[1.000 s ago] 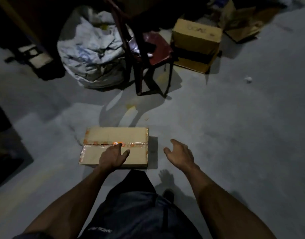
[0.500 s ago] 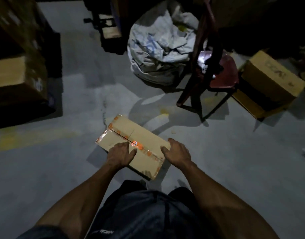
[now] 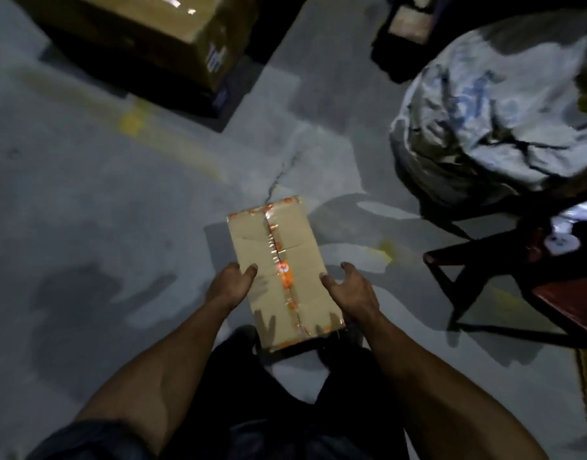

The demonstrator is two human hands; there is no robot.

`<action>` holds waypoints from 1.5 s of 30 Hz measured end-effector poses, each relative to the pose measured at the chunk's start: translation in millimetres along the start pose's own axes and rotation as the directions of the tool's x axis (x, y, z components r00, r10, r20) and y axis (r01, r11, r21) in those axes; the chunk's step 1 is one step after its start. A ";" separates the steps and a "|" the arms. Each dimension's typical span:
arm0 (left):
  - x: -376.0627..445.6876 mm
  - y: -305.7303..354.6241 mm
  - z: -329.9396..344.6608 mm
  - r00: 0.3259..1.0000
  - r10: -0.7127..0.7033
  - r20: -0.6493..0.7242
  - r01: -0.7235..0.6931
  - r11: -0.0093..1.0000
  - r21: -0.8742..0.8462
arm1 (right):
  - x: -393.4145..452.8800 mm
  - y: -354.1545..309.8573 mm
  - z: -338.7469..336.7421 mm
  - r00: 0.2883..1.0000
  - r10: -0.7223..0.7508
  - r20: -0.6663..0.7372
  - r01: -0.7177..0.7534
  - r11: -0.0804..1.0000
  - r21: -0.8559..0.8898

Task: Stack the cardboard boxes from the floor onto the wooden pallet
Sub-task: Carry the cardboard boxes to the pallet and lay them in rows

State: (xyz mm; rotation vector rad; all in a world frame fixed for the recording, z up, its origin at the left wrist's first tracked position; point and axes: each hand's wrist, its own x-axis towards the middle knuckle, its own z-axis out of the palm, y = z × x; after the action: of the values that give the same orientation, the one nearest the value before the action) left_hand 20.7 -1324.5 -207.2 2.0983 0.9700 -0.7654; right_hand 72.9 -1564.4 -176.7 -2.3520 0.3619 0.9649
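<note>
taped box held between left hand and right hand

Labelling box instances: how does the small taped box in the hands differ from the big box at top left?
The small taped box is flat and narrow; the big box is far bulkier and taller. The small one has orange-printed tape along its top seam; the big one shows dark print on its side. The left hand and right hand grip the small box's long sides; nothing touches the big one. Both are brown cardboard, closed.
</note>
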 end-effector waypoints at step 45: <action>240.6 -170.5 244.0 0.919 -0.386 -0.083 0.163 0.563 -0.810 | 315.3 153.0 224.0 0.998 -0.061 -0.006 0.062 0.988 0.145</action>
State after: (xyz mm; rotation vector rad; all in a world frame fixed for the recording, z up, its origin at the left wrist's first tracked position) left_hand -38.9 -1336.4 -585.0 1.2558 1.4764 -0.1071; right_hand 102.5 -1564.7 -591.5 -2.2195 0.3459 0.8783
